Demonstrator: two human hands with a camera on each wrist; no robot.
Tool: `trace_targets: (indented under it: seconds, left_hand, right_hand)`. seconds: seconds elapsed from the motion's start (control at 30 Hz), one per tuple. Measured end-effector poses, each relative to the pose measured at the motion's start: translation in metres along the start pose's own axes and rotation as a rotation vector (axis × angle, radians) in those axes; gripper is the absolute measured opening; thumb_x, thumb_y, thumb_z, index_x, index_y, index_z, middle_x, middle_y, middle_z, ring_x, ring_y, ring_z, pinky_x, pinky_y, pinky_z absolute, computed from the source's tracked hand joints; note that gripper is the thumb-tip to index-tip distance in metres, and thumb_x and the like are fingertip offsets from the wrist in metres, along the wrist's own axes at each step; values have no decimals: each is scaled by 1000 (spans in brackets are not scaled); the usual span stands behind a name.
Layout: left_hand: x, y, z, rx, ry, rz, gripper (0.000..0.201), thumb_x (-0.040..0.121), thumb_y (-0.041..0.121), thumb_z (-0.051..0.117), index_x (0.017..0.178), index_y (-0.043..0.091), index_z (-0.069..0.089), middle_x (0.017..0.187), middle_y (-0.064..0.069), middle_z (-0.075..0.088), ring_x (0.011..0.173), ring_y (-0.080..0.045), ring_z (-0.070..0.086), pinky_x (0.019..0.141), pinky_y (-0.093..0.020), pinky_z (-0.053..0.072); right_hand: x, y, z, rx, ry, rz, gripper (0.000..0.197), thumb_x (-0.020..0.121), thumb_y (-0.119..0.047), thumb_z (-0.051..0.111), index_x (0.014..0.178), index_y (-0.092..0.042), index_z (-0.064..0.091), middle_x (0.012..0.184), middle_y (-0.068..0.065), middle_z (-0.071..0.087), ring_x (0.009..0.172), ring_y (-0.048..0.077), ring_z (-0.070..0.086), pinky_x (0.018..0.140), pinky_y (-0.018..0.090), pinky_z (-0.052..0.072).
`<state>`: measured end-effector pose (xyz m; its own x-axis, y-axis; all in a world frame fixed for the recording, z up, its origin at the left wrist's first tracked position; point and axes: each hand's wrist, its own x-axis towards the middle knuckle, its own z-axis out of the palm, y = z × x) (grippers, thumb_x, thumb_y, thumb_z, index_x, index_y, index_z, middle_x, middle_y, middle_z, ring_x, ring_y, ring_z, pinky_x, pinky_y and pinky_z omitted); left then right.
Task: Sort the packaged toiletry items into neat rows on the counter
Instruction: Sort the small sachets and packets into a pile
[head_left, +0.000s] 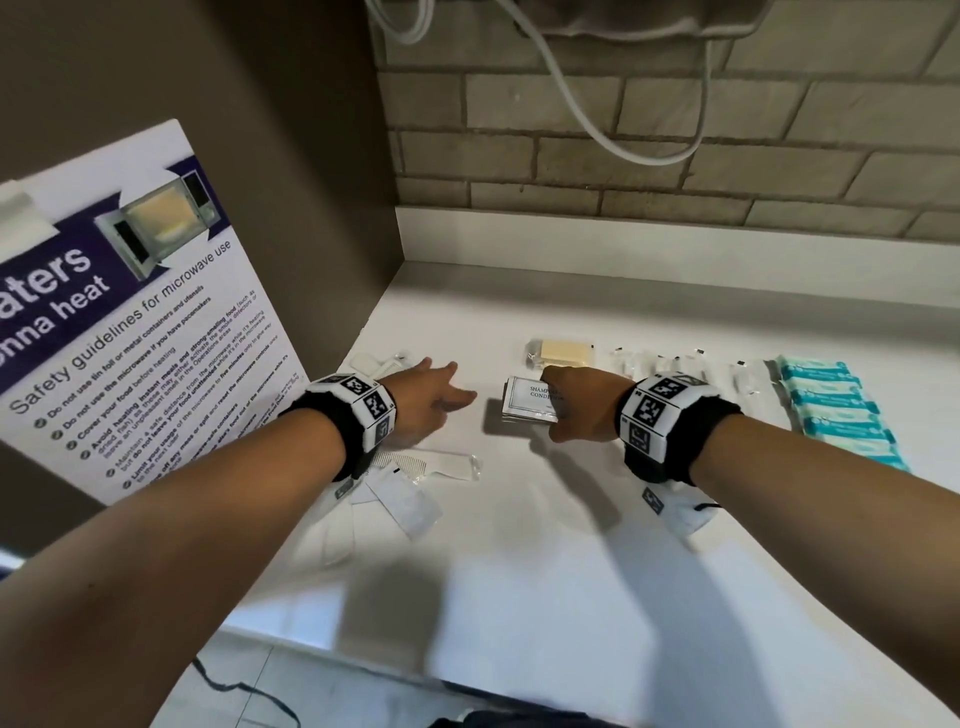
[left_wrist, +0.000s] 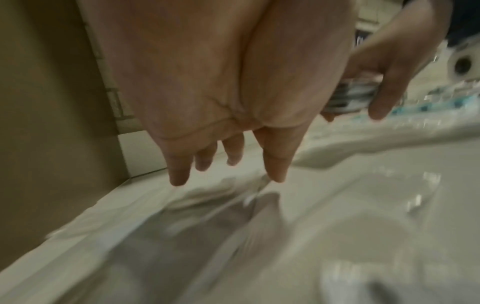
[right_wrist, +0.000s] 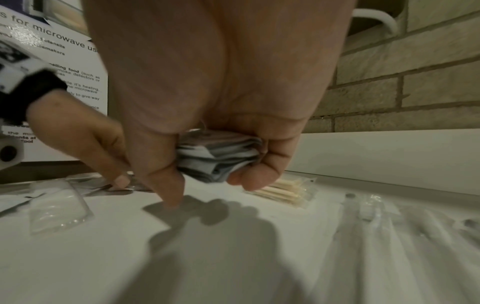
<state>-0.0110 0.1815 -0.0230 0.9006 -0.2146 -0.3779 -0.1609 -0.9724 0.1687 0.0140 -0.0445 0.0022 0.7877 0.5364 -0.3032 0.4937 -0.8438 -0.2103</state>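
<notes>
My right hand (head_left: 571, 408) grips a stack of white shampoo and conditioner sachets (head_left: 527, 405) just above the white counter (head_left: 519, 561). In the right wrist view the thumb and curled fingers of that hand (right_wrist: 211, 183) clamp the stack (right_wrist: 218, 158). My left hand (head_left: 447, 384) hovers to the left of the stack with straight, spread fingers and holds nothing. Its fingers (left_wrist: 179, 174) hang over blurred clear packets. A yellow swab packet (head_left: 563, 353) lies behind the stack. Clear packets (head_left: 660, 361) and teal packets (head_left: 831, 410) lie in rows to the right.
Comb packets (head_left: 436, 462) and white sachets (head_left: 410, 504) lie loose under my left wrist. A microwave safety poster (head_left: 130, 322) leans against the left wall. A brick wall (head_left: 675, 156) with a hanging white cable (head_left: 597, 119) stands behind the counter.
</notes>
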Motion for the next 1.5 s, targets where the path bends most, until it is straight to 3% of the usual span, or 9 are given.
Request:
trace_targets:
  seconds: [0.13, 0.27, 0.4, 0.6, 0.9, 1.0, 1.17, 1.37, 1.5]
  left_hand:
    - [-2, 32, -15, -378, 132, 171, 65, 86, 18, 69, 145, 24, 43, 155, 2, 28, 142, -16, 32, 115, -27, 26]
    - [-6, 74, -20, -225, 108, 235, 86, 68, 37, 85, 141, 23, 42, 136, 3, 47, 119, -14, 51, 98, -23, 39]
    - [3, 86, -7, -67, 116, 174, 75, 66, 40, 81, 131, 19, 49, 121, 1, 58, 108, -20, 59, 87, -25, 47]
    - [6, 94, -3, -48, 55, 105, 33, 63, 34, 75, 94, 27, 66, 83, 7, 69, 74, -17, 68, 68, -29, 58]
    - [15, 100, -5, 60, 29, 91, 32, 65, 27, 74, 96, 21, 68, 84, 1, 70, 71, -19, 66, 68, -30, 57]
    - [15, 102, -5, 75, 22, 80, 33, 66, 28, 75, 97, 20, 68, 84, 1, 69, 72, -20, 66, 66, -29, 56]
    - [15, 105, -7, 107, -6, 59, 37, 66, 35, 76, 97, 18, 67, 83, -1, 69, 67, -20, 65, 53, -23, 49]
    - [15, 106, -6, 152, -15, 55, 43, 65, 45, 76, 98, 20, 64, 86, 0, 68, 74, -22, 65, 57, -25, 48]
    - [18, 108, -3, 153, -35, 71, 42, 65, 38, 78, 100, 20, 63, 90, -1, 68, 76, -23, 65, 59, -25, 47]
  right_hand:
    - [-6, 1, 3, -19, -26, 1, 34, 79, -23, 68, 104, -12, 48, 93, 4, 57, 81, 23, 53, 68, 28, 40]
    - [-12, 0, 8, -23, -76, 9, 39, 80, -23, 68, 112, -11, 49, 88, 2, 56, 78, 22, 54, 59, 25, 38]
    - [-17, -1, 17, -30, -102, 37, 48, 80, -26, 70, 119, -9, 48, 95, 4, 59, 79, 20, 52, 63, 26, 38]
    - [-17, 0, 26, -2, -116, 82, 54, 77, -30, 73, 119, -8, 47, 109, 9, 64, 86, 25, 58, 72, 31, 46]
    - [-10, 2, 22, -37, -126, 93, 51, 75, -38, 75, 115, -13, 55, 107, 6, 66, 97, 27, 63, 83, 35, 53]
    - [-10, 5, 22, -41, -102, 81, 54, 71, -41, 76, 112, -13, 56, 103, 5, 54, 101, 27, 57, 85, 38, 51]
    - [-13, 13, 19, -153, -103, 42, 66, 66, -48, 77, 120, -18, 54, 113, 4, 52, 108, 25, 52, 87, 38, 49]
    - [-14, 23, 14, -251, -109, 1, 59, 71, -44, 74, 121, -21, 53, 113, 1, 55, 105, 25, 58, 84, 35, 47]
    - [-13, 23, 14, -194, -126, 13, 55, 75, -38, 74, 122, -17, 54, 115, 4, 56, 104, 25, 59, 86, 36, 50]
